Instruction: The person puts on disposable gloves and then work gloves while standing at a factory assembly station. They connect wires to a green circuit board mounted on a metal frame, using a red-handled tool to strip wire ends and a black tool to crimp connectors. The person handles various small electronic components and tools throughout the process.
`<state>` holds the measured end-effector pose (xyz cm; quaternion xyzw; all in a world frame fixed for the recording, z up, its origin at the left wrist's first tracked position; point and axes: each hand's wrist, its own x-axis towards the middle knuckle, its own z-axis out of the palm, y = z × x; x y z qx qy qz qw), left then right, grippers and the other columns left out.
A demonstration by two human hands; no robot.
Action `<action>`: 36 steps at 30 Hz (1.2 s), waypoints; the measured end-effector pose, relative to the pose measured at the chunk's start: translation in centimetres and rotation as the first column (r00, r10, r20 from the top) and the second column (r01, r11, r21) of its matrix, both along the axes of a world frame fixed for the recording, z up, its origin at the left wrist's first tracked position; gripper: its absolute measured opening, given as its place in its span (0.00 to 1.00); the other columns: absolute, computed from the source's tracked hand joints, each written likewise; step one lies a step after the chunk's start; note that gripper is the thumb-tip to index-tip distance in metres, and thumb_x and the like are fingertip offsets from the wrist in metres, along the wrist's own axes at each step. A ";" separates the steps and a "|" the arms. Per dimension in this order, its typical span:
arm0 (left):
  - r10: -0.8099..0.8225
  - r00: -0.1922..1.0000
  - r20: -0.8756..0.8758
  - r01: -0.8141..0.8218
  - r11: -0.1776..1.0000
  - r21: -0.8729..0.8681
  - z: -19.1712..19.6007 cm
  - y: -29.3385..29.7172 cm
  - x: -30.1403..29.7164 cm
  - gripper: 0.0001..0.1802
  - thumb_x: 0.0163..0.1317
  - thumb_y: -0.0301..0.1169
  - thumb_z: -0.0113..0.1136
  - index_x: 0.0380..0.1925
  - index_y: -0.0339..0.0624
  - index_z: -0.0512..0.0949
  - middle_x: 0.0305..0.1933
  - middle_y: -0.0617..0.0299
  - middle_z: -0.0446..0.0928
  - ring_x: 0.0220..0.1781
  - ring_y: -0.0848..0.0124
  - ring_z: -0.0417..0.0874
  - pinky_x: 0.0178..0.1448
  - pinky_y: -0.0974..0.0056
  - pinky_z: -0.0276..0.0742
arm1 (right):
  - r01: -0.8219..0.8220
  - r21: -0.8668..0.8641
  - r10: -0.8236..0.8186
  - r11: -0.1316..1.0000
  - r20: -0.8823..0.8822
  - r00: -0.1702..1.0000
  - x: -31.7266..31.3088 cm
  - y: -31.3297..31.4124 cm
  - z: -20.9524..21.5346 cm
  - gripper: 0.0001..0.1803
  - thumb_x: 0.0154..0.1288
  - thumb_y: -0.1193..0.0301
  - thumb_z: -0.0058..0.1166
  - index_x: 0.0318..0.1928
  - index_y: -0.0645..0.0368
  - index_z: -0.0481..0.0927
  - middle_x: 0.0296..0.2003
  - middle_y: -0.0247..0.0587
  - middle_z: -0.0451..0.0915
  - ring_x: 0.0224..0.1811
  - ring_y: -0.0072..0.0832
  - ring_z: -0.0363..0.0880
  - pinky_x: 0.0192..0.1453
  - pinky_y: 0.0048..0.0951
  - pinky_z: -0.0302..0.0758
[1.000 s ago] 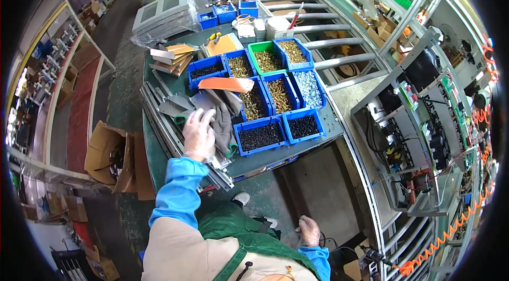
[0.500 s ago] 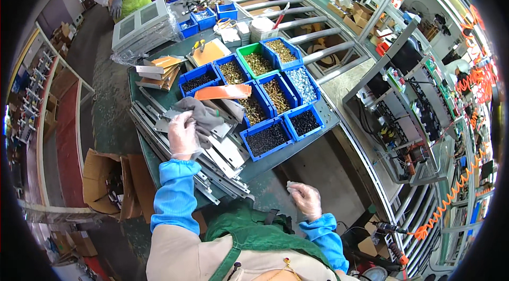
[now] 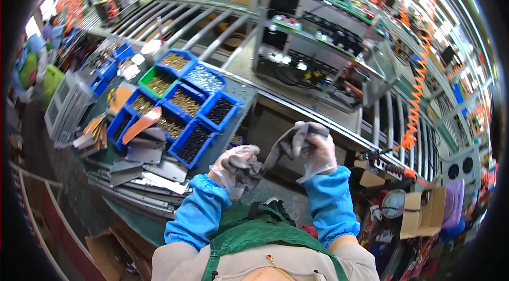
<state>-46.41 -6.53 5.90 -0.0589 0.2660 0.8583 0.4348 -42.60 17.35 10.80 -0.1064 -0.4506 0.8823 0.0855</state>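
Note:
In front of my chest, both hands in clear plastic gloves hold grey fabric work gloves. My left hand [image 3: 225,166] is closed on a crumpled grey glove [image 3: 248,171]. To its right and a little higher, my right hand [image 3: 322,155] grips another grey glove [image 3: 286,142], whose lower end hangs toward the left hand. Whether the two pieces touch or join there, I cannot tell. Flat metal pieces [image 3: 144,153] and long grey metal strips [image 3: 132,193] lie on the green table, left of my hands.
Blue bins [image 3: 192,146] and a green bin [image 3: 159,83] hold brass, black and silver small parts. An orange strip [image 3: 142,123] lies across some. Beyond are a roller conveyor [image 3: 217,37] and an open metal cabinet [image 3: 318,42]. A cardboard box [image 3: 423,212] stands right.
The grey gloves have left the metal pile and are now in my hands. My left hand moved right, my right hand rose, and the view swung to the right.

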 end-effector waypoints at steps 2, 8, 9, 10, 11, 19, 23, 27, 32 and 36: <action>-0.090 0.880 -0.467 -0.060 0.953 -0.297 -2.5 1.0 -0.4 0.19 0.51 0.29 0.62 0.45 0.39 0.74 0.36 0.65 0.73 0.37 0.74 0.75 0.40 0.69 0.72 | 0.023 -0.242 -0.023 0.970 0.002 1.000 1.3 3.6 -0.5 0.16 0.55 0.80 0.44 0.45 0.72 0.76 0.33 0.46 0.80 0.28 0.30 0.79 0.31 0.24 0.78; 0.004 0.996 0.094 -0.004 1.000 0.004 -5.8 5.2 -0.5 0.07 0.52 0.28 0.61 0.27 0.47 0.71 0.22 0.69 0.64 0.28 0.72 0.70 0.35 0.63 0.71 | 0.377 0.040 -0.367 0.925 0.341 0.865 4.4 8.5 -1.9 0.12 0.57 0.75 0.51 0.43 0.61 0.78 0.27 0.37 0.78 0.20 0.22 0.74 0.20 0.20 0.69; 0.113 0.982 0.155 -0.066 0.958 -0.280 -3.4 6.9 -0.2 0.07 0.56 0.27 0.62 0.26 0.48 0.73 0.21 0.70 0.67 0.28 0.75 0.72 0.33 0.64 0.72 | 0.308 0.214 -0.368 0.927 0.364 0.856 4.9 8.9 -1.7 0.12 0.57 0.74 0.53 0.43 0.58 0.78 0.27 0.36 0.78 0.20 0.20 0.73 0.19 0.20 0.68; 0.051 0.997 -0.063 -0.069 0.942 -0.329 -3.8 7.6 -0.1 0.06 0.56 0.28 0.63 0.27 0.47 0.73 0.24 0.69 0.70 0.29 0.74 0.73 0.33 0.65 0.74 | 0.222 0.378 -0.372 0.899 0.389 0.843 5.4 9.4 -1.5 0.12 0.57 0.73 0.54 0.43 0.56 0.78 0.28 0.35 0.78 0.19 0.19 0.72 0.19 0.19 0.66; -0.022 0.961 -0.276 -0.086 0.925 -0.371 -4.9 8.2 0.5 0.07 0.56 0.29 0.64 0.29 0.46 0.74 0.27 0.68 0.72 0.30 0.74 0.75 0.34 0.65 0.75 | 0.170 0.427 -0.345 0.888 0.376 0.860 6.0 9.9 -3.0 0.13 0.57 0.72 0.54 0.44 0.56 0.77 0.30 0.35 0.78 0.21 0.19 0.72 0.20 0.20 0.68; -0.502 0.720 -0.478 0.280 0.842 -0.462 -3.4 17.5 2.4 0.22 0.55 0.27 0.67 0.50 0.38 0.75 0.44 0.64 0.79 0.44 0.75 0.78 0.49 0.70 0.75 | -0.306 0.293 0.201 0.906 0.338 0.919 9.0 9.8 -3.7 0.15 0.58 0.67 0.59 0.45 0.58 0.80 0.31 0.28 0.79 0.26 0.15 0.71 0.28 0.17 0.65; -0.659 0.619 -0.427 0.298 0.700 -0.649 -3.8 19.9 2.8 0.13 0.58 0.30 0.63 0.43 0.38 0.79 0.33 0.67 0.79 0.34 0.79 0.76 0.40 0.72 0.73 | -0.193 0.205 0.111 0.960 0.353 0.929 11.5 12.7 -4.7 0.14 0.62 0.63 0.56 0.46 0.56 0.80 0.33 0.26 0.79 0.31 0.14 0.72 0.33 0.15 0.64; -0.765 0.504 -0.402 0.368 0.611 -0.701 -1.7 23.0 3.7 0.15 0.59 0.30 0.63 0.45 0.39 0.77 0.36 0.66 0.79 0.34 0.79 0.78 0.39 0.72 0.73 | -0.066 0.130 0.018 0.989 0.338 0.941 13.9 15.0 -8.1 0.13 0.59 0.65 0.61 0.44 0.55 0.80 0.36 0.28 0.79 0.34 0.17 0.74 0.34 0.20 0.69; -0.495 0.635 -0.594 0.071 0.802 -0.593 -4.9 25.8 5.3 0.15 0.59 0.28 0.62 0.45 0.36 0.74 0.41 0.58 0.78 0.30 0.72 0.82 0.31 0.68 0.78 | 0.199 0.082 -0.216 0.976 0.359 0.908 15.2 17.3 -8.4 0.07 0.58 0.73 0.61 0.32 0.55 0.74 0.30 0.31 0.77 0.33 0.21 0.77 0.34 0.23 0.73; -0.633 0.615 -0.471 0.233 0.716 -0.658 -1.9 26.8 5.7 0.14 0.62 0.35 0.61 0.42 0.39 0.74 0.31 0.57 0.78 0.23 0.69 0.82 0.21 0.69 0.75 | 0.239 0.123 -0.268 0.963 0.372 0.889 15.3 17.7 -10.2 0.08 0.57 0.72 0.62 0.31 0.55 0.74 0.30 0.30 0.77 0.33 0.21 0.77 0.33 0.24 0.73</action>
